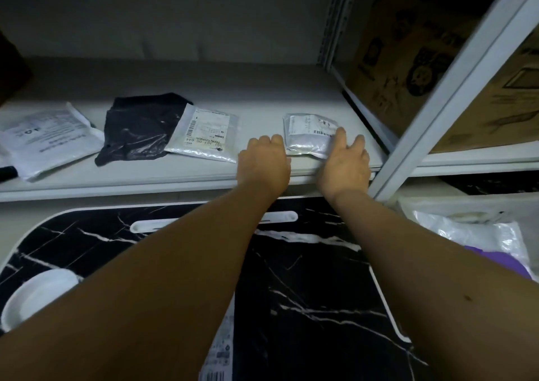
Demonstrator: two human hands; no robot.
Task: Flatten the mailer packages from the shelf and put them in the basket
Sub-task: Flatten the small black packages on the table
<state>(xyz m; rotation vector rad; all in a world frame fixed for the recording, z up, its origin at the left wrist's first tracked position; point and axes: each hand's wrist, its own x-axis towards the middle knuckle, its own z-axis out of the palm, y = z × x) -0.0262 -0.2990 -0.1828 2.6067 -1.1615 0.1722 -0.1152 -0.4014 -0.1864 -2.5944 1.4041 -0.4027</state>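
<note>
Nearest: black marble-pattern bench (306, 293) lying under both forearms; labelled mailer (217, 351) lying on it, partly hidden beneath the left forearm. White round dish (32, 296) sitting at the bench's left edge. Clear plastic bag (478, 235) over something purple, lying right of the right forearm; whether this is the basket, cannot tell.

Further out: both hands reaching onto the shelf (175, 176). Left hand (264, 165) resting knuckles-up at the shelf edge, fingers curled under, touching the near left corner of the small silver mailer (309, 138); whether pinching it, cannot tell. Right hand (345, 159) lying on the mailer's right side, fingers relaxed and slightly spread, fingertips pressing its label.

Left of the fingers, on the same shelf: white labelled mailer (204, 135) overlapping a black mailer (137, 130); beyond those, a large white mailer (49, 138).

Far right, past the shelf upright: cardboard box (408, 60).
</note>
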